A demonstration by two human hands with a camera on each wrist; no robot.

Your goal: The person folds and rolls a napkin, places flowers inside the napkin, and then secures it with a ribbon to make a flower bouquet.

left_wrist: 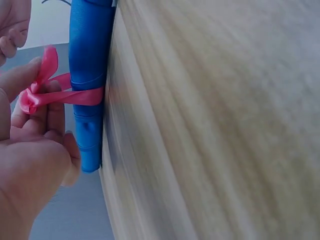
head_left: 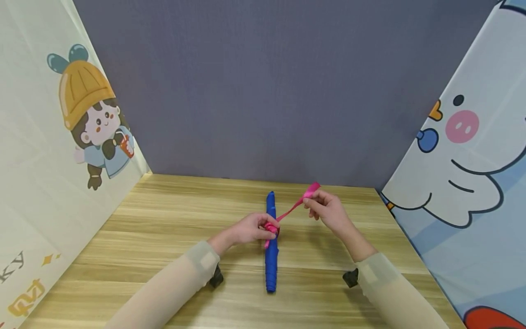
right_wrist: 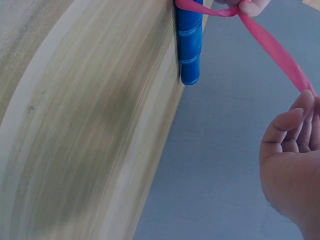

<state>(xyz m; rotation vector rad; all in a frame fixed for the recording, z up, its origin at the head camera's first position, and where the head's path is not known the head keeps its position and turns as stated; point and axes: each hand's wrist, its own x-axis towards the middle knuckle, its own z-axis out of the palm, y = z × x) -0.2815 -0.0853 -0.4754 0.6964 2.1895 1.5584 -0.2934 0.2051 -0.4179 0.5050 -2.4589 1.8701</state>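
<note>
A closed blue umbrella-like roll (head_left: 271, 267), long and narrow with wrapped fabric, lies lengthwise on the table. Around its middle runs a pink ribbon (left_wrist: 85, 97), gathered into a knot or loop on top. My left hand (head_left: 251, 227) pinches the ribbon at that gathering, thumb and fingers curled about it, close over the blue roll. Up and to the right, my right hand (head_left: 328, 211) pinches the ribbon's other end, which stretches taut and slightly twisted between both hands. In the right wrist view the pink strip (right_wrist: 277, 52) slants down to the right fingertips.
The wood-grain table (head_left: 185, 201) extends on both sides of the roll. A grey panel (head_left: 263, 91) stands at its back edge. Printed cloth walls with cartoon figures rise at the left (head_left: 37, 151) and right (head_left: 489, 256). A dark wrist camera (head_left: 216, 277) sits under the left sleeve.
</note>
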